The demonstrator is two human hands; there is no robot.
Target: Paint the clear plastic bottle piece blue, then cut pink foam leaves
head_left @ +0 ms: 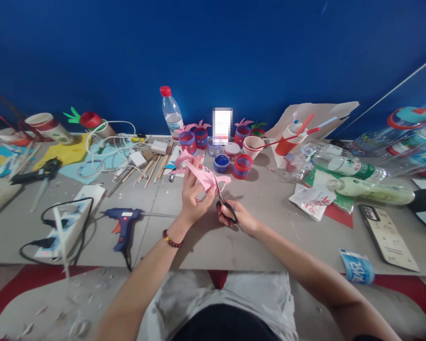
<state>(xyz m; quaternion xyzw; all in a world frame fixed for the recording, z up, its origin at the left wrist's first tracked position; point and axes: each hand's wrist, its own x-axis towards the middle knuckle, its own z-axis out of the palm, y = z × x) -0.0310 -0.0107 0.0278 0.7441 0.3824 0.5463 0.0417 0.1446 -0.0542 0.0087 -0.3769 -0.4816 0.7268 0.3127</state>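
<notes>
My left hand [195, 194] is closed on a piece of pink paper [206, 179] with curved, cut strips, held above the table. A bead bracelet circles that wrist. In my right hand [237, 217] are black-handled scissors [229, 211], their blades pointing up and away at the paper's right part. Just beyond the hands stand a jar of blue paint [221, 163] and a red and purple ring-shaped cup [243, 166]. Behind them are small purple and red cups with pink paper leaves [188, 141].
On the left lie a blue glue gun [124, 225], a power strip [71, 222], wooden sticks [149, 170] and white cables. A water bottle [172, 113] stands at the back. Plastic bottles [357, 168], a phone [388, 237] and a blue wrapper [357, 266] are on the right.
</notes>
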